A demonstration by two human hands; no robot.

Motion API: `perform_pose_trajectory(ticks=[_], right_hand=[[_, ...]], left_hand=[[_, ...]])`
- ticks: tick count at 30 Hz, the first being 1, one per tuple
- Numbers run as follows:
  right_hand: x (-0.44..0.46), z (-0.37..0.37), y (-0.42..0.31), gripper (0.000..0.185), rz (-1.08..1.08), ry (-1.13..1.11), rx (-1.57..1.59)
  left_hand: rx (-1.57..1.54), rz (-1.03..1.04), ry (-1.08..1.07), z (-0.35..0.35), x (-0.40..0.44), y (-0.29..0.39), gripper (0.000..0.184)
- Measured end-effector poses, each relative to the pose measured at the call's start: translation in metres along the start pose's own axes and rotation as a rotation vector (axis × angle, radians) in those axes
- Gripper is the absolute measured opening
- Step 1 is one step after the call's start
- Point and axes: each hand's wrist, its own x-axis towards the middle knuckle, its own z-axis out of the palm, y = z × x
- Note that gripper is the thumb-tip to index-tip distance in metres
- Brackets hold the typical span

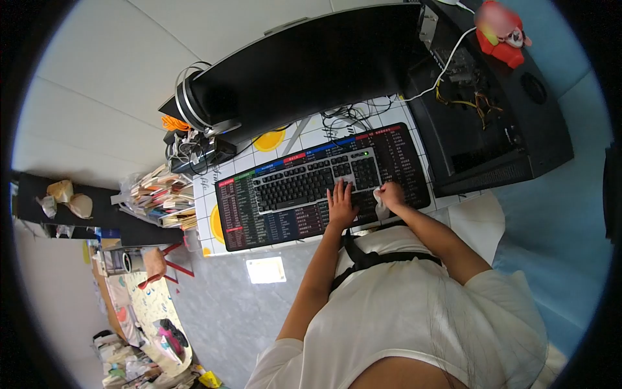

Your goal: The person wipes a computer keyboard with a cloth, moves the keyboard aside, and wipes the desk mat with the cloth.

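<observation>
One black monitor (304, 68) is spanning the upper centre; one mat (409, 172) is lying mid-frame beneath one keyboard (291, 185). The left hand (341, 207) is resting open on the keyboard; the right hand (391, 195), curled, is gripping one white cloth (381, 208) right of centre.

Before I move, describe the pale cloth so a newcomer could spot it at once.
Find the big black monitor, then the printed dark mat before it, with the keyboard on top. By the keyboard's right end, near the person, the right hand grips the pale cloth. It is small, limp and plain, unlike the rigid keyboard and text-covered mat.
</observation>
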Motion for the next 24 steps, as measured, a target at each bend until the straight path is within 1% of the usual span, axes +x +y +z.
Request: perform_pose_trajectory(ticks=[1,2,4,5,6,8,9,11,12,14,18,20,21,23,24], right_hand=[[-0.002,-0.001,-0.001,0.020,-0.045,0.086,0.072],[-0.002,-0.005,-0.001,0.020,-0.051,0.085,0.071],[-0.005,-0.018,0.000,0.012,-0.384,0.227,0.073],[-0.007,-0.023,-0.002,0.006,-0.481,0.204,0.049],[-0.007,-0.024,-0.002,0.006,-0.479,0.206,0.048],[-0.006,-0.024,-0.003,0.008,-0.592,0.228,-0.061],[-0.007,-0.025,-0.003,0.008,-0.590,0.226,-0.059],[-0.007,-0.028,-0.004,0.006,-0.546,0.277,0.069],[-0.006,-0.030,-0.006,0.006,-0.548,0.277,0.068],[-0.009,-0.032,-0.007,0.010,-0.616,0.236,0.078],[-0.008,-0.021,-0.002,0.016,-0.642,0.269,0.094],[-0.007,-0.021,0.000,0.016,-0.498,0.250,0.024],[-0.006,-0.022,0.001,0.016,-0.502,0.247,0.024],[-0.006,-0.025,0.003,0.013,-0.647,0.269,-0.033],[-0.007,-0.029,-0.001,0.013,-0.643,0.267,-0.034]], left_hand=[[-0.008,-0.001,0.002,0.000,0.000,-0.001,0.078],[-0.007,-0.005,0.007,-0.001,0.000,-0.002,0.078],[-0.015,0.009,0.014,0.000,-0.001,-0.002,0.078],[-0.017,0.012,0.012,0.001,-0.002,-0.001,0.078],[-0.004,0.010,0.017,0.002,-0.001,-0.001,0.078],[0.013,0.005,0.022,0.004,0.000,-0.003,0.079],[0.010,0.007,0.029,0.004,-0.001,-0.003,0.079],[0.010,0.010,0.039,0.002,-0.001,-0.004,0.079],[0.016,0.006,0.043,0.001,0.000,-0.004,0.077],[0.016,0.002,0.040,0.002,-0.003,0.000,0.075],[0.016,0.020,0.069,-0.001,-0.002,-0.001,0.074],[0.004,0.022,0.063,-0.003,-0.002,0.000,0.073],[0.004,0.018,0.064,-0.002,-0.002,-0.001,0.073],[0.006,0.011,0.057,-0.001,-0.001,-0.001,0.072],[0.004,0.012,0.053,0.001,-0.001,-0.001,0.072]])
